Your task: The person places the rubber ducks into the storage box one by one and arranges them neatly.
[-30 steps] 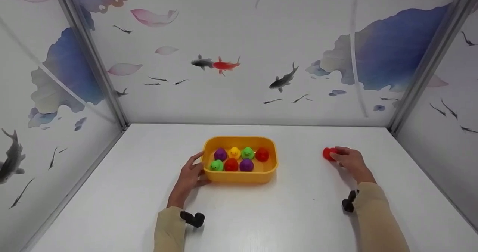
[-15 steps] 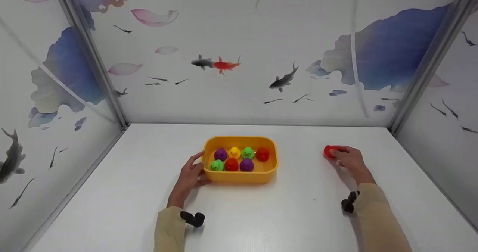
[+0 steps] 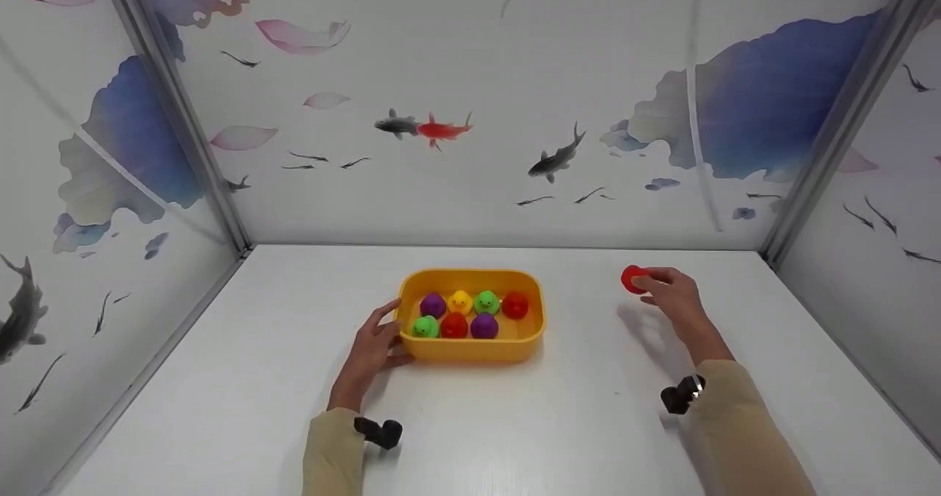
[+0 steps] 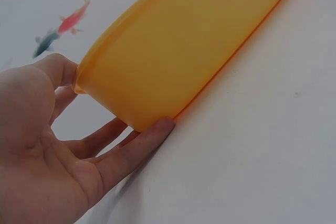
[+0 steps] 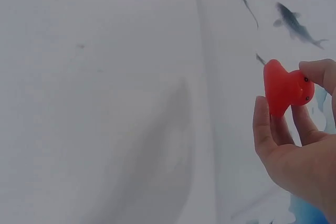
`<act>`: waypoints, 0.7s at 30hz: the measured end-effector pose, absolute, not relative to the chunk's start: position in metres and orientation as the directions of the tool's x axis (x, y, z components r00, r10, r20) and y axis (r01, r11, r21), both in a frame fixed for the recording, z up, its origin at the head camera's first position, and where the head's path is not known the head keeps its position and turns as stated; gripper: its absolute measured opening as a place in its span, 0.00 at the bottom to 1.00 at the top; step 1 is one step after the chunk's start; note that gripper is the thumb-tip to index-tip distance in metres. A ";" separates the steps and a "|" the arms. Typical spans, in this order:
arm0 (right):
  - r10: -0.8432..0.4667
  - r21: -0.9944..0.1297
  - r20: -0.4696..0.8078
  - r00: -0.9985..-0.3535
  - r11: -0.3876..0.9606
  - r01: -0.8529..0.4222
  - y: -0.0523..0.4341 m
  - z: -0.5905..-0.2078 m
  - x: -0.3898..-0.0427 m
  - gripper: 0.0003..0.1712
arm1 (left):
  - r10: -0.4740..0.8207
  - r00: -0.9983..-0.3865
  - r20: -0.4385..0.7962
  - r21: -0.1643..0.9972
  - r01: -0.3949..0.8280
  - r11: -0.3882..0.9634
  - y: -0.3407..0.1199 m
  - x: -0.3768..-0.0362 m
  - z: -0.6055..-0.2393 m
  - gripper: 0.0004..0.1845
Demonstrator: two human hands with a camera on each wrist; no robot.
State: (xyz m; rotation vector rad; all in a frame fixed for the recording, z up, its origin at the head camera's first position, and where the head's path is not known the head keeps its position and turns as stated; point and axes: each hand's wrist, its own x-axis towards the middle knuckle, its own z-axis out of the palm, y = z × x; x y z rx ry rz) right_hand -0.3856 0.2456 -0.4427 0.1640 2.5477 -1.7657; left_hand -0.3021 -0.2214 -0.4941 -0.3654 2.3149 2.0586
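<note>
In the head view a yellow plastic box (image 3: 470,348) stands on the table, with several small toy ducks inside in purple, yellow, green and red. My left hand (image 3: 370,349) holds the box's left end. The left wrist view shows one finger bent at the rim and another straight along the bottom edge of the box (image 4: 173,51). Off to the right and raised above the table, my right hand (image 3: 673,295) pinches a red toy duck (image 3: 632,279). In the right wrist view this duck (image 5: 286,88) sits between thumb and fingertips, its two black eyes showing.
White panels printed with fish and petals enclose the white table (image 3: 514,422) at the back and both sides. Grey metal posts (image 3: 823,128) mark the back corners. A small black camera (image 3: 378,432) is strapped at each wrist.
My right hand has lifted the red duck off the table and brought it slightly left and towards the back. The left hand and the box have stayed put.
</note>
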 end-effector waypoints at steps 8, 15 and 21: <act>0.045 -0.939 -0.050 -0.998 0.338 0.063 0.221 -0.426 -0.377 0.37 | -0.141 -0.979 -0.147 0.985 -0.158 0.069 -0.223 -0.300 -0.497 0.27; 0.028 -0.946 -0.042 -0.999 0.321 0.049 0.199 -0.412 -0.370 0.38 | -0.135 -0.980 -0.147 0.986 -0.155 0.057 -0.223 -0.301 -0.497 0.27; 0.034 -0.939 -0.031 -0.999 0.341 0.041 0.180 -0.402 -0.365 0.37 | -0.142 -0.978 -0.154 0.984 -0.164 0.063 -0.223 -0.301 -0.496 0.26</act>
